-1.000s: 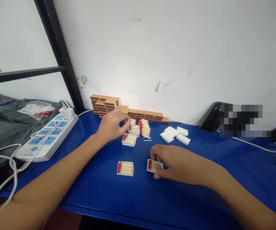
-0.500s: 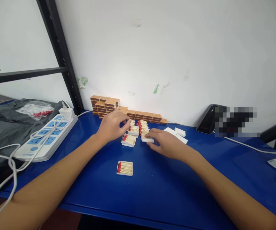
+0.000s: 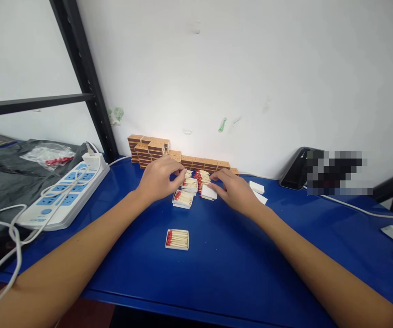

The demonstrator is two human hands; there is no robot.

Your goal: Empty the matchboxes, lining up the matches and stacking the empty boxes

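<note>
My left hand [image 3: 160, 178] is closed, thumb and index finger pressed together beside stacked white matchbox trays [image 3: 190, 184] full of red-tipped matches; what it pinches, if anything, is hidden. My right hand [image 3: 233, 189] has its fingers apart, thumb and index at the right side of a pile of loose matches [image 3: 201, 176]. A white matchbox tray [image 3: 209, 191] lies at the near end of that pile, blank face up, close to the right thumb. In front of the left hand is another filled tray [image 3: 183, 199]. Nearer me lies a single filled tray [image 3: 177, 239].
Brown matchboxes [image 3: 145, 152] are stacked along the wall. White empty-looking trays [image 3: 257, 187] lie behind my right hand. A power strip [image 3: 64, 196] with looped white cable stands at left, a black device [image 3: 298, 168] at right. All rests on a blue table [image 3: 223, 273].
My right hand has drawn slightly up and its fingers have parted from the small white tray, which now shows a blank white face. The left hand stays nearly still.
</note>
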